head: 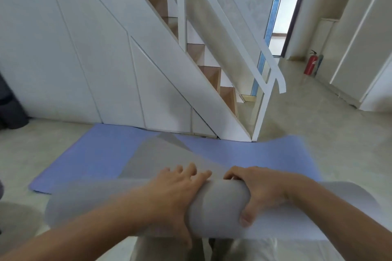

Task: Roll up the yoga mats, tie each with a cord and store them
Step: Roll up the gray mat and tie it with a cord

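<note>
**Grey roll could skew or spring open before it gets tied**

From my station, the biggest thing in play is the blue mat (pixel 95 154), flat on the floor (pixel 318 125) with its far edge at the foot of the staircase (pixel 201 59). It has not been rolled yet. The grey mat (pixel 220 203) sits on top of it, close to the person's knees and mostly wound into a thick roll. Its loose tail (pixel 161 159) runs away across the blue one.

That tail seems to meet the roll at a slant. If so, I'd expect each turn to walk sideways and the roll to come out cone-shaped. Both ends are blurred, so I cannot tell whether the edges line up. With grey lying on blue, a hard push could also drag or ruck the lower mat.

Both hands work near the middle, which leaves the ends unsupported and free to slacken. The left hand (pixel 176 188) lies flat over the top, fingers spread and nearly straight. It presses down and grips nothing. The right hand (pixel 261 188) does the holding, fingers wrapped over the far side and thumb under the near side.

I see no cord. My worry is that reaching for one with the right hand leaves only a flat palm, and the roll unwinds.
</note>
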The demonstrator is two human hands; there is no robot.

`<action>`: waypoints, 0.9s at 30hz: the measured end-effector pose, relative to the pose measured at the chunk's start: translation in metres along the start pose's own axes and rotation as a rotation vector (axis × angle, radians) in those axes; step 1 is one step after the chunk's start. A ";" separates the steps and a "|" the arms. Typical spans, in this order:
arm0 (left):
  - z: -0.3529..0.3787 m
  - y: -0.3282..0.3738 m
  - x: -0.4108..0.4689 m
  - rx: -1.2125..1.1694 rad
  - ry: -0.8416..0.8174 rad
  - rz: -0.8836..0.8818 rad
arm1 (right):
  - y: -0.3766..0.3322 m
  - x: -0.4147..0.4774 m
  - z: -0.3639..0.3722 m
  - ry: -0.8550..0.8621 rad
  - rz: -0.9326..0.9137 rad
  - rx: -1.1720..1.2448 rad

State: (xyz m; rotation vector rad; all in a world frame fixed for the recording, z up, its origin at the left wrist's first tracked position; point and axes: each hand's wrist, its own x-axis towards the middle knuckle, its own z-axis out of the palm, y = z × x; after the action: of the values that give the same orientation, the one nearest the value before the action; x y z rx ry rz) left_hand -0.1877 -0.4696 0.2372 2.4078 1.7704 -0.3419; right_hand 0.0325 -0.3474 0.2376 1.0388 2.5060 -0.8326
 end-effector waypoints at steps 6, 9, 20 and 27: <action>0.010 -0.021 0.024 -0.211 -0.109 -0.004 | -0.004 -0.009 0.023 0.105 -0.060 -0.396; 0.000 -0.036 0.041 -0.395 -0.297 -0.006 | -0.005 -0.019 0.037 0.231 -0.111 -0.562; -0.002 0.007 0.020 -0.097 -0.162 0.103 | 0.014 -0.009 0.009 -0.060 0.020 0.033; 0.001 -0.016 0.058 -0.383 -0.165 0.066 | 0.016 -0.015 0.018 0.173 -0.031 -0.325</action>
State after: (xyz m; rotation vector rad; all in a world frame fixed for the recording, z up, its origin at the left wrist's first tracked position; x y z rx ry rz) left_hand -0.1862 -0.4117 0.2219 2.0990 1.5208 -0.1683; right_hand 0.0559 -0.3577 0.2238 0.9964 2.6870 -0.3348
